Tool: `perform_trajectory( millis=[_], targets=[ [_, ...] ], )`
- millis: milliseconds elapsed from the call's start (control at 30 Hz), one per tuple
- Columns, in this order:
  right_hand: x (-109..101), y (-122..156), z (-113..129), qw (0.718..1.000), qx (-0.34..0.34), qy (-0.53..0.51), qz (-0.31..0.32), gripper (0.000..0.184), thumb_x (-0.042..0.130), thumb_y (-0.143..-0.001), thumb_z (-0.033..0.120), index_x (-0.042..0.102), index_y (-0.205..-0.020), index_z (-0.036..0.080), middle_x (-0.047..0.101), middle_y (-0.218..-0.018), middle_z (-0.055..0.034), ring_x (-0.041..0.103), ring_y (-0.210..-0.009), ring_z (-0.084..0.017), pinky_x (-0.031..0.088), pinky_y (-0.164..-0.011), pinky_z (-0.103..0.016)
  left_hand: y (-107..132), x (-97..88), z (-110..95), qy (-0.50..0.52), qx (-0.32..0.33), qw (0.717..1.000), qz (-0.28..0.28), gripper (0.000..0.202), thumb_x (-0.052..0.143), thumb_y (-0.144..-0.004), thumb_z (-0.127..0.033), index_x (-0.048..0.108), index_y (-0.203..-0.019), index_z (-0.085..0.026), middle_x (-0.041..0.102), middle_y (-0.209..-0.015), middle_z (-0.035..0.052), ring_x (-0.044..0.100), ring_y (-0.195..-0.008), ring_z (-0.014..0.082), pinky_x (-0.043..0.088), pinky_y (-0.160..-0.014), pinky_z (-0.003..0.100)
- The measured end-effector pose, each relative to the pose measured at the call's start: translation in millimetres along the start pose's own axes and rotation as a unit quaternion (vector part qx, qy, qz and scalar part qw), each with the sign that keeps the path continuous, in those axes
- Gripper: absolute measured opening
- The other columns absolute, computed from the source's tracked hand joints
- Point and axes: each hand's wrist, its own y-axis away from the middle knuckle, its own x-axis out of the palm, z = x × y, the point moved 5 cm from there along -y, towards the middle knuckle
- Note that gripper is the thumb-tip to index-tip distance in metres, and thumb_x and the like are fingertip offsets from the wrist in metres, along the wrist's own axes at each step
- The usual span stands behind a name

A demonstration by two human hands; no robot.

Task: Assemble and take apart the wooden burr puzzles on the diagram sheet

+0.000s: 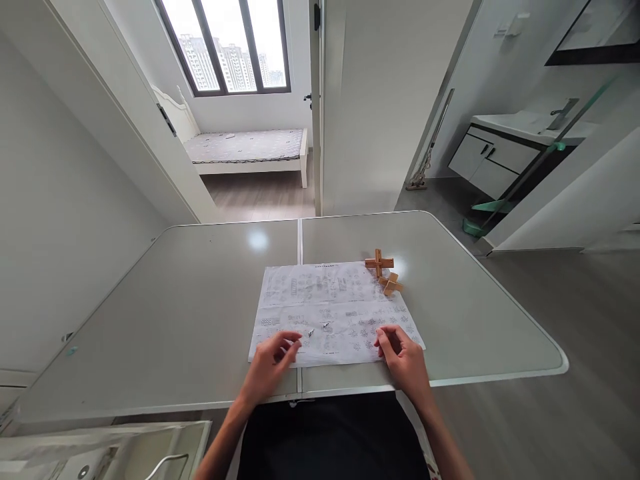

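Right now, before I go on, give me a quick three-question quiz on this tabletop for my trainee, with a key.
1. How many wooden pieces sit around the far right corner of the printed sheet?
2. Which is nearer the small silvery bits: the left hand or the right hand?
3. True or false: the sheet hangs over the table's near edge.

Key:
1. Two.
2. The left hand.
3. False; it lies wholly on the table.

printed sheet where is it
Head view: the printed sheet lies on the table, wooden cross at its far right corner, left hand by its near left corner.
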Motion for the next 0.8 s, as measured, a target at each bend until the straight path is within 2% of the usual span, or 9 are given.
perform_trajectory(
  millis=[167,267,400,567,667,800],
  targets=[
    [-1,1,4,1.000,0.001,-0.003,-0.004,0.044,0.056,-0.097,0.066,0.067,-0.088,0.024,0.074,-0.072,-0.0035,0.068,-0.063,-0.023,0.053,-0.063,-0.032,-11,-53.8,28,-0.049,-0.010,0.997,-0.062,0.033,0.061,-0.095,-0.051,0.073,-0.107,-0.023,0.072,-0.081,0.0013,0.060,-0.056,0.0130,0.048,-0.051,0.023],
    [-1,1,6,1.000,-0.002,-0.003,0.000,0.041,0.056,-0.098,0.063,0.067,-0.089,0.024,0.075,-0.073,-0.0035,0.069,-0.064,-0.023,0.053,-0.064,-0.032,-28,-73.7,32,-0.101,0.012,0.991,-0.084,0.036,0.059,-0.095,-0.052,0.073,-0.108,-0.022,0.072,-0.081,0.0020,0.061,-0.057,0.0135,0.048,-0.052,0.023],
    [-1,1,5,1.000,-0.004,0.000,0.001,0.041,0.056,-0.099,0.062,0.067,-0.091,0.024,0.075,-0.074,-0.0040,0.068,-0.064,-0.023,0.053,-0.065,-0.033,-67,-87.8,35,-0.137,0.031,0.985,-0.103,0.033,0.061,-0.092,-0.050,0.074,-0.106,-0.022,0.074,-0.080,0.0012,0.060,-0.058,0.0138,0.049,-0.058,0.025],
    [0,2,4,1.000,0.000,0.002,0.004,0.042,0.055,-0.099,0.063,0.066,-0.091,0.024,0.073,-0.074,-0.0039,0.067,-0.064,-0.023,0.053,-0.064,-0.033,-117,-99.1,48,-0.131,0.025,0.981,-0.144,0.034,0.058,-0.092,-0.048,0.073,-0.102,-0.020,0.071,-0.073,0.0006,0.063,-0.061,0.0149,0.051,-0.064,0.026],
    [-1,2,6,1.000,-0.001,0.001,0.001,0.042,0.055,-0.099,0.063,0.067,-0.090,0.024,0.074,-0.074,-0.0042,0.068,-0.064,-0.023,0.053,-0.063,-0.033,-130,-102.4,56,-0.116,0.018,0.979,-0.168,0.040,0.053,-0.095,-0.052,0.071,-0.102,-0.018,0.073,-0.079,0.0031,0.068,-0.069,0.0167,0.054,-0.068,0.026],
    [-1,3,8,1.000,0.000,-0.007,-0.001,0.043,0.056,-0.098,0.064,0.068,-0.089,0.024,0.074,-0.073,-0.0040,0.067,-0.062,-0.023,0.053,-0.062,-0.032,-127,-101.1,58,-0.118,0.015,0.978,-0.169,0.038,0.057,-0.092,-0.053,0.073,-0.098,-0.019,0.070,-0.070,0.0002,0.064,-0.063,0.0158,0.051,-0.065,0.026]
  ],
)
